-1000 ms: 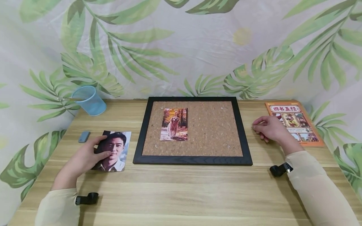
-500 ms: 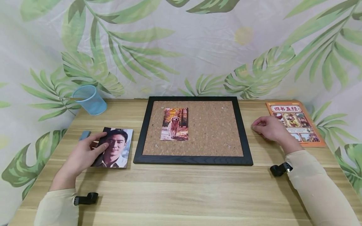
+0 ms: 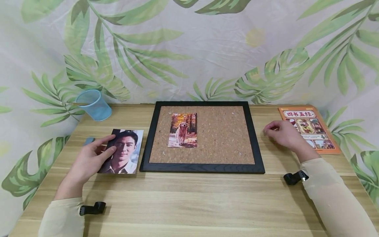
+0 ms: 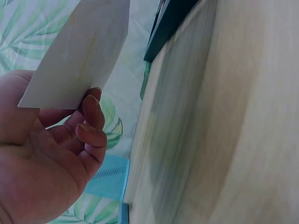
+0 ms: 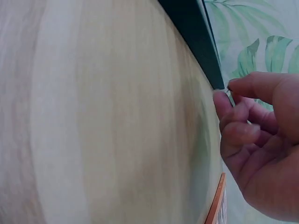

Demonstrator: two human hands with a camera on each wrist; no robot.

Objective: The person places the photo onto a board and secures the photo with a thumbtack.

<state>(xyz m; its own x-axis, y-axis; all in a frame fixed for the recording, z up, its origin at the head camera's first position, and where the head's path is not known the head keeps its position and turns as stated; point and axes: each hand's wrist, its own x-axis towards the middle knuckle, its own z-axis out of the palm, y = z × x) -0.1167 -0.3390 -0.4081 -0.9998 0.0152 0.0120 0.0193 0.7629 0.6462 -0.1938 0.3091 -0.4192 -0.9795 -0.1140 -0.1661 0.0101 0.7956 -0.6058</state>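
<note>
My left hand (image 3: 88,158) pinches the left edge of a portrait photo (image 3: 130,164) between thumb and fingers. It is raised off the table, left of a black-framed cork board (image 3: 225,138). Its plain white back (image 4: 88,51) faces the left wrist camera. On the cork lies a photo of a dog (image 3: 182,131), toward the left, with small shiny specks near the board's corners. Right of the board, my right hand (image 3: 284,133) is held above the table, thumb and forefinger pinched together. In the right wrist view a tiny dark pin (image 5: 229,89) shows at their tips, mostly hidden.
A blue mesh cup (image 3: 96,107) with a thin stick in it stands at the back left. Partly behind my left hand lies a small blue block (image 3: 88,141). An orange book (image 3: 314,131) lies at the right edge, partly under my right hand. A leaf-patterned cloth hangs behind.
My left hand has lifted the portrait photo and moved it slightly up and right, toward the board. The right hand has hardly moved; its fingertips have turned slightly.
</note>
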